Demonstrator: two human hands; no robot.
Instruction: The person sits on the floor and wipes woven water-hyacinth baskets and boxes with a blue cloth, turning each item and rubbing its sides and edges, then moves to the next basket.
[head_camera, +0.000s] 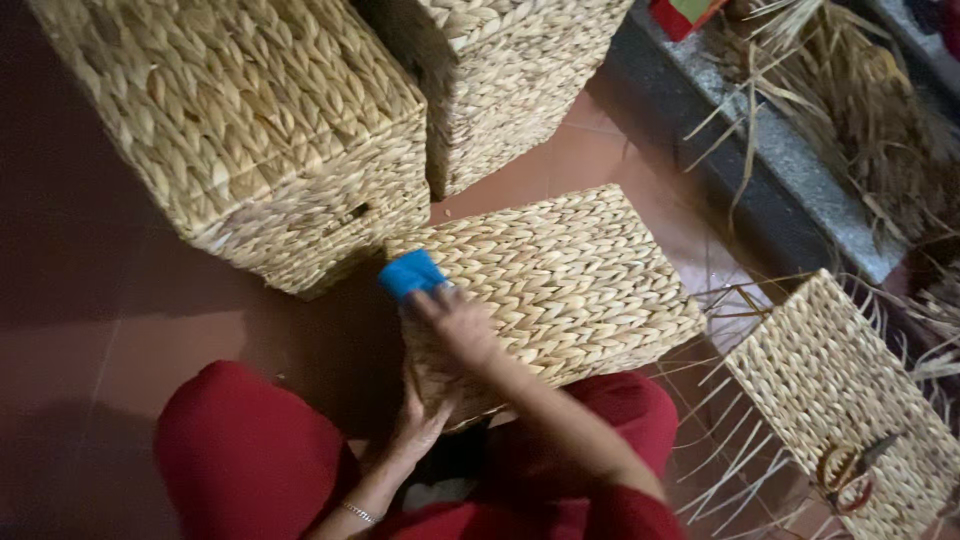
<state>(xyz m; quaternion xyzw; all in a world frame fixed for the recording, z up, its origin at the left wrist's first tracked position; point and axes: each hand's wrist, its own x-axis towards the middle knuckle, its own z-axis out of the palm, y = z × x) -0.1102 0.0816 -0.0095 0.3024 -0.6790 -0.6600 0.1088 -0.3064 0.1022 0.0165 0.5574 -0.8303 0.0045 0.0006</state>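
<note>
Person is pressing a blue cloth onto a woven basket.
The right hand (455, 320) is gripping the blue cloth (410, 272) atop the woven basket (570, 280) lying on the floor (90, 330); the left hand (420, 415) is clasping its near side.

Dim, warm light — deep shadow at left, slight motion blur throughout.

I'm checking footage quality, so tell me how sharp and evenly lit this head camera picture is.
Head view: soft all over, with motion blur on the right hand and its blue block; dim, warm light; deep shadow at the left floor; the woven basket is brightest; no glare.
</note>
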